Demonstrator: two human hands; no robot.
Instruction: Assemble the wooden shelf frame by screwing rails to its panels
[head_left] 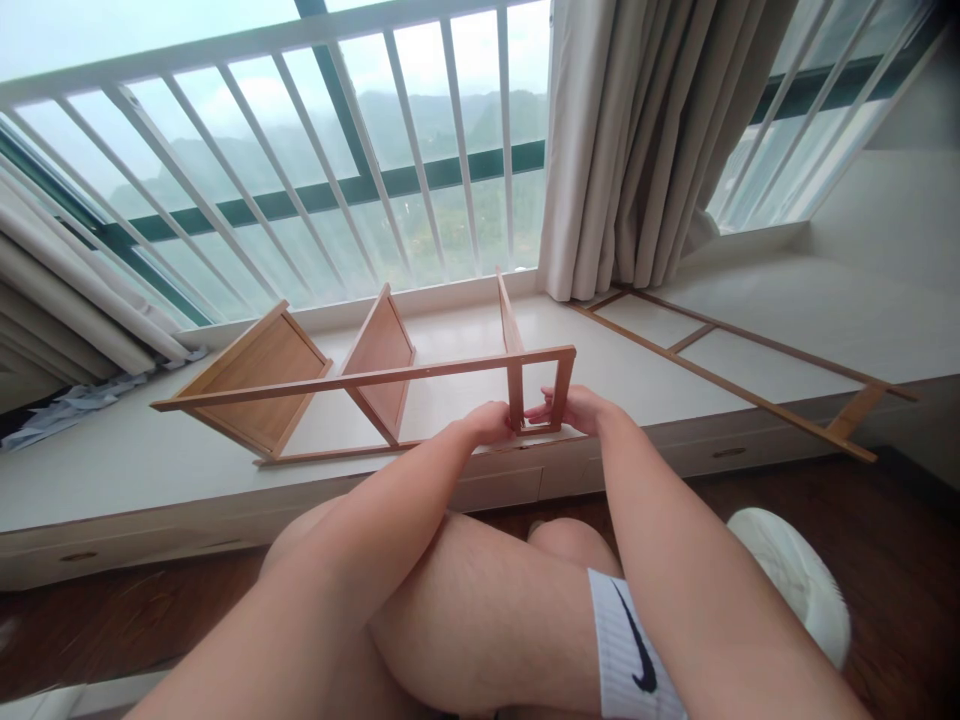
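Observation:
A light wooden shelf frame point(360, 378) lies on its side on the white window ledge point(112, 460), with three shelf boards standing up between its rails. My left hand point(491, 422) is closed around the lower part of a short upright post at the frame's right end. My right hand point(574, 407) grips the small end section beside it, fingers curled on the wood. Both forearms reach forward over my bare knees.
A second ladder-like side frame point(750, 365) lies flat on the ledge to the right. Behind stand a white window railing point(300, 150) and a beige curtain point(637, 150). Crumpled paper point(75, 405) sits at far left. A white shoe point(795, 580) rests on the dark wood floor.

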